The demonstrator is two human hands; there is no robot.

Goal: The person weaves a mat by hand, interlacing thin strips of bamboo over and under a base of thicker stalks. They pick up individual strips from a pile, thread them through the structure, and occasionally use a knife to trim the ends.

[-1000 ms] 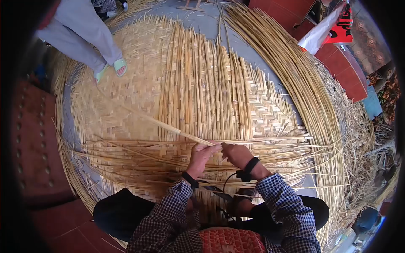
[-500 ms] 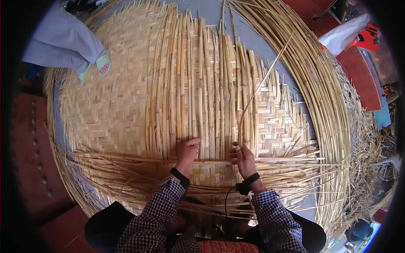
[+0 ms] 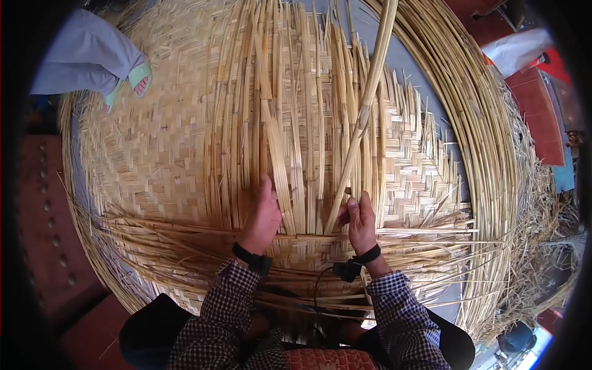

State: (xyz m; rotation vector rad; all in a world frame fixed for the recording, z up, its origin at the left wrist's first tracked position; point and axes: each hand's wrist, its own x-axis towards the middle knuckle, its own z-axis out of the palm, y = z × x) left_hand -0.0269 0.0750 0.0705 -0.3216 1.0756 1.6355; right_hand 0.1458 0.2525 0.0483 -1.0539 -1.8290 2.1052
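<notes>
A large mat [image 3: 166, 142] of flat, pale reed strips in a slanting weave lies before me. My left hand [image 3: 262, 219] is closed at the near end of a lifted reed strip [image 3: 279, 166], with some fingers hidden behind it. My right hand [image 3: 359, 225] has its fingers curled against another raised reed strip [image 3: 364, 114], which slants up and away to the right. A small dark bit shows at that thumb tip. Between the hands, several lengthwise reed strips [image 3: 319, 129] lie on the weave. Crosswise strips [image 3: 185, 237] run along the near side, below both hands.
A long bundle of loose reeds [image 3: 472, 117] curves along the right side. Beyond it lies a heap of dry straw [image 3: 542, 228]. Another person's foot in a pale green sandal [image 3: 139, 80] stands at the mat's upper left. A dark cable hangs near my right wrist.
Both hands have moved slightly away from me. Two reed strips now rise off the mat, one at each hand. The view has shifted a little forward.
</notes>
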